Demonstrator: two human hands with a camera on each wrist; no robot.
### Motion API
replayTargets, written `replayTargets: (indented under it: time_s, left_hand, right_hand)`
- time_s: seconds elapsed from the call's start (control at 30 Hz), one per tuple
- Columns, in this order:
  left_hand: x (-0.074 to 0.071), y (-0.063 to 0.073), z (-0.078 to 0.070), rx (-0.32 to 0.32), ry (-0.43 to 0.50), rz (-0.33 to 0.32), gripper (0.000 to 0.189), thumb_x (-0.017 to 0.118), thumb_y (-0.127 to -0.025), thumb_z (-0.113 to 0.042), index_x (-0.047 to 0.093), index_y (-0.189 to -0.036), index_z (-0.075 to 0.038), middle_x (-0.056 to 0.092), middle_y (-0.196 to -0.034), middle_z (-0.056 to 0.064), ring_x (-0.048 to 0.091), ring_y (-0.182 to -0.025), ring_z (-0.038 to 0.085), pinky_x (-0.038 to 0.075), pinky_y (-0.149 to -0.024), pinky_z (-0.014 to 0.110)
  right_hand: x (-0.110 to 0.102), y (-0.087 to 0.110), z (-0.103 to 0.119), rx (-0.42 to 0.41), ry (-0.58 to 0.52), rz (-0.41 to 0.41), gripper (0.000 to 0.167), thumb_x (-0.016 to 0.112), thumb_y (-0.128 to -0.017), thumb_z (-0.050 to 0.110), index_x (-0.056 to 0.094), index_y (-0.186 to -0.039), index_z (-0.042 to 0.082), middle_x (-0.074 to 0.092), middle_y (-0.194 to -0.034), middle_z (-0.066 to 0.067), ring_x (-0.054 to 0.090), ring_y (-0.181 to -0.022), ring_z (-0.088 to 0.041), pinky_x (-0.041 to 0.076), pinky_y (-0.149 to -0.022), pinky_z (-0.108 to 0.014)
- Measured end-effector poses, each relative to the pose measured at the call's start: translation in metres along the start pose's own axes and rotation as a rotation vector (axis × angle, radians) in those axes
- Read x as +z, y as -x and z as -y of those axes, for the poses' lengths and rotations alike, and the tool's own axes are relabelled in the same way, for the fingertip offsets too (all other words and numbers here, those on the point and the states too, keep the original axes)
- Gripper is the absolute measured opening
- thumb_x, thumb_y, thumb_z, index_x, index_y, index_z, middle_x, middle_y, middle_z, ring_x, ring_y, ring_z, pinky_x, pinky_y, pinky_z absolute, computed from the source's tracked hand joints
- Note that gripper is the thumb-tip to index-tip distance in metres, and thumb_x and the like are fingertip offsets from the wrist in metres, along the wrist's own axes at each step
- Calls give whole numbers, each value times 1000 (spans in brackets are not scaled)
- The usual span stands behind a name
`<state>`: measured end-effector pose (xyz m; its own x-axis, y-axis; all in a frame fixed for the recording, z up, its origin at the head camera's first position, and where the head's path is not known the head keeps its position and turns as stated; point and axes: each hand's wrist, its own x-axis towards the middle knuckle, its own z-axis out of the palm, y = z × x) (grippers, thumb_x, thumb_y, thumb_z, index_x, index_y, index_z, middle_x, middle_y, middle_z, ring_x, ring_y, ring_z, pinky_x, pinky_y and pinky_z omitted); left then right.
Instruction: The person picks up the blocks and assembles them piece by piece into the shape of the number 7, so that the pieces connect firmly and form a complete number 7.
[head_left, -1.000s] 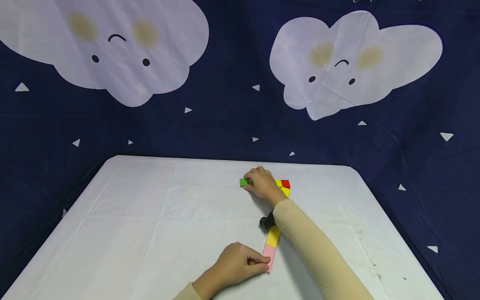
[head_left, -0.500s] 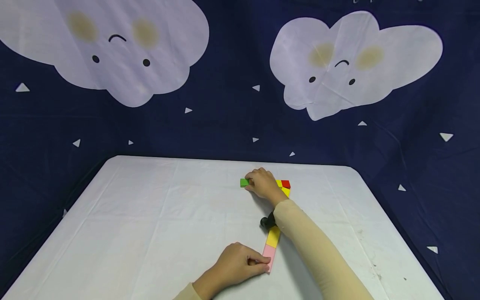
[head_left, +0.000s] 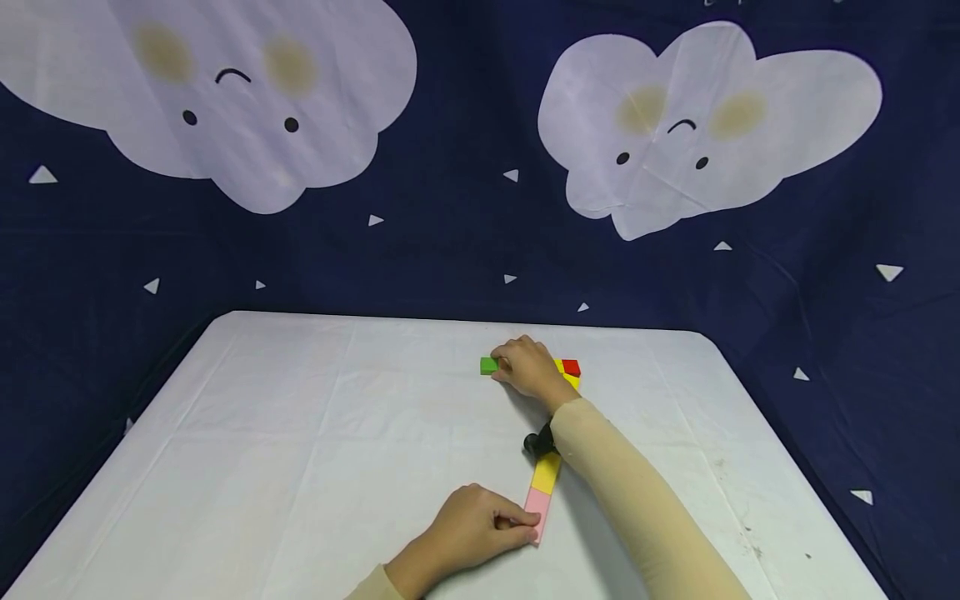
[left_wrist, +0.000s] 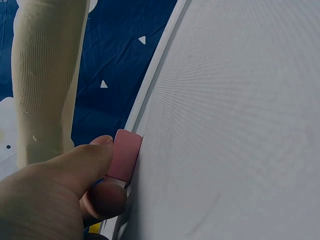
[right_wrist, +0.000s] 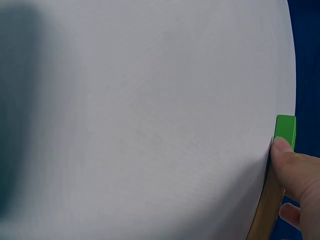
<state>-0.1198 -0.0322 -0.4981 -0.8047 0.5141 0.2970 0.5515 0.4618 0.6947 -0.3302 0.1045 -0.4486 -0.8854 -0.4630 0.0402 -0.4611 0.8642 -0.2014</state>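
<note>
My left hand [head_left: 468, 527] pinches the near end of a pink block [head_left: 538, 503] between thumb and fingers, low on the table. The pink block adjoins a yellow block [head_left: 547, 472], in a line running away toward the back. At the far end, my right hand [head_left: 527, 370] holds a green block [head_left: 488, 366] at its right part, the thumb tip lying on it in the right wrist view. A brown strip [right_wrist: 264, 212] continues from the green block under the thumb. To the right of this hand show yellow [head_left: 572, 382] and red [head_left: 572, 367] blocks. The right sleeve hides the line's middle.
A white-covered table [head_left: 360, 467] spreads beneath both hands, with its far edge close behind the green block. Behind it hangs a dark blue cloth [head_left: 450, 250] with clouds and triangles. A black round-ended object [head_left: 536, 442] sits below the right wrist.
My right hand has edged very slightly to the right along the back row. The left hand and the blocks look the same.
</note>
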Motion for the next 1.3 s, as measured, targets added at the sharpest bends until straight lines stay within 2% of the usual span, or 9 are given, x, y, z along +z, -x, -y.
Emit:
replayTargets:
  time_s: [0.4,0.63,0.8,1.0,1.07,1.13,1.3]
  left_hand:
    - [0,-1,1,-8,-9,0,15,76,-86,-35,80,-99,-29,69,-63,-19,31,-51,-21,30,-48,5]
    - [0,-2,1,-7,-9,8,15,76,-87,-36,80,-99,-30,68,-62,-19,31,-50,-20,30,-47,6]
    - [0,-2,0,-14,-14,15,15,75,-87,-36,80,-100,-30,66,-60,-20,29,-49,-18,29,-47,7]
    - [-2,-1,0,-18,-9,20,15,75,-87,-36,80,-100,-30,63,-57,-19,29,-49,-17,29,-47,8]
    - [-2,-1,1,9,-17,8,16,75,-87,-36,80,-101,-29,60,-56,-19,30,-51,-16,29,-48,7]
    - [-1,-1,1,67,-29,-24,18,75,-88,-34,80,-103,-26,58,-58,-18,32,-54,-16,29,-51,4]
    - [-3,-3,1,245,-81,-197,20,73,-90,-24,78,-108,-17,56,-62,-15,36,-59,-13,29,-57,1]
  right_hand:
    - [5,-1,-4,-17,20,10,43,71,-92,33,64,-132,17,67,-121,0,54,-117,-22,43,-99,-41]
    - [-5,5,-6,-38,-5,-18,47,63,-97,37,58,-139,16,57,-142,-4,47,-132,-27,38,-109,-47]
    - [-13,8,-11,-23,-17,-54,48,58,-99,38,57,-141,16,54,-145,-4,45,-134,-27,37,-109,-48]
    - [-17,13,-15,-24,-45,-87,48,58,-99,38,56,-141,15,53,-146,-7,46,-134,-29,38,-108,-52]
    - [-17,16,-15,-12,-63,-107,46,58,-99,37,57,-140,15,53,-146,-5,46,-134,-28,38,-109,-52]
    - [-18,20,-16,0,-79,-133,44,58,-99,37,58,-139,16,53,-145,-3,46,-133,-27,38,-109,-52]
    - [-21,32,-17,6,-128,-230,44,58,-99,40,60,-136,18,54,-144,-3,47,-133,-28,39,-109,-52]
